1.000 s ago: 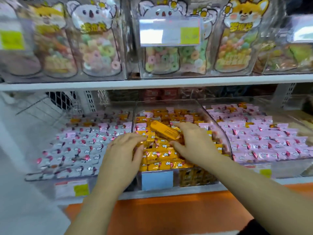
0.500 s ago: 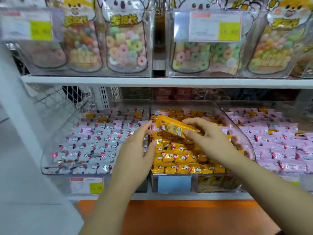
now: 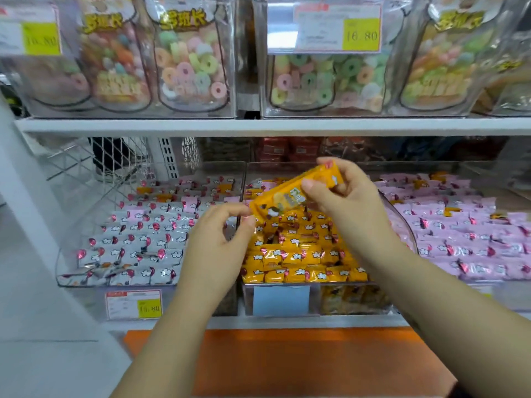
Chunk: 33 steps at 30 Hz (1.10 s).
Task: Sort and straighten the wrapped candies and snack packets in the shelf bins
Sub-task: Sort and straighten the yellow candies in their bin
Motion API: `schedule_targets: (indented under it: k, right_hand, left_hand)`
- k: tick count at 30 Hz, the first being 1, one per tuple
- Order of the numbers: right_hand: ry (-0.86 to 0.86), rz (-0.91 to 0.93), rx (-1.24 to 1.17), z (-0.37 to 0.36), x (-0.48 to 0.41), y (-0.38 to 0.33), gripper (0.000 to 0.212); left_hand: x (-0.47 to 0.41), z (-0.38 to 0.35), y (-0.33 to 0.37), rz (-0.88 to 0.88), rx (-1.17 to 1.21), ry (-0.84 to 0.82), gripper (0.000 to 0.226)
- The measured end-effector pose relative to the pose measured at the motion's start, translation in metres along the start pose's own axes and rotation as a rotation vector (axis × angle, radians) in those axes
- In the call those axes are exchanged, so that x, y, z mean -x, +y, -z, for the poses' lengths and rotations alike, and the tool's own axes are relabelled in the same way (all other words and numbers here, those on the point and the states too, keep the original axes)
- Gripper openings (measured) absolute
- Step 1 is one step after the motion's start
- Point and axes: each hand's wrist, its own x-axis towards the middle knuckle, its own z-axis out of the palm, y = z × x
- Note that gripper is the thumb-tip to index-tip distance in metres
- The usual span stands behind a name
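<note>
White shelf board (image 3: 172, 126) runs across above my hands, and an orange ledge (image 3: 287, 363) lies below them. On the board stand clear tubs holding bags of ring sweets (image 3: 189, 70).

Under the board three clear bins sit side by side. The left bin (image 3: 66, 254) holds silver candies (image 3: 143, 239) in rows, with a few at its front corner lying crooked. The middle bin (image 3: 275, 170) holds orange candies (image 3: 293, 254), packed tight at the front. The right bin (image 3: 431, 168) holds pink candies (image 3: 459, 231), with some orange ones mixed in.

My right hand (image 3: 350, 202) is up over the middle bin, thumb and fingers pinching the upper right end of an orange packet (image 3: 287, 196). The packet hangs in the air above the orange candies, tilted, its low end pointing left. My left hand (image 3: 218, 242) is at that low end, fingers curled, forefinger and thumb right by the corner; I cannot tell whether they grip it or only touch it.

A price tag (image 3: 133, 304) sits on the front of the left bin, a blue label (image 3: 281, 300) on the middle one, and another tag (image 3: 336, 27) on a tub up top.
</note>
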Motion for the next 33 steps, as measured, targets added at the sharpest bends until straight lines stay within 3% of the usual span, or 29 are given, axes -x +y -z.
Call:
schedule_targets:
  k: [4,7,15,19,24,29,33]
  right_hand:
    - [0.026,0.072,0.184,-0.001,-0.007,0.008,0.024]
    - [-0.043,0.074,0.342,-0.004,-0.008,0.017,0.022]
    - [-0.303,0.309,0.791,-0.02,-0.014,0.015,0.036]
    - [-0.306,0.345,0.78,-0.024,-0.019,0.015,0.036]
    - [-0.489,0.44,0.748,-0.028,-0.01,0.021,0.028]
    - [-0.312,0.228,0.73,-0.017,-0.015,0.025,0.031]
    - [-0.447,0.302,0.829,-0.028,-0.014,0.021,0.029]
  left_hand:
    - [-0.001,-0.004,-0.014,-0.029,-0.515,-0.092,0.03]
    - [0.0,-0.006,-0.014,-0.089,-0.703,-0.141,0.033]
    - [0.0,-0.003,-0.014,-0.083,-0.688,-0.171,0.035]
    - [0.001,0.001,-0.016,-0.089,-0.64,-0.153,0.035]
    - [0.001,0.001,-0.016,-0.098,-0.622,-0.139,0.038]
    - [0.002,0.001,-0.015,-0.085,-0.584,-0.136,0.038]
    - [0.002,0.003,-0.016,-0.077,-0.548,-0.137,0.041]
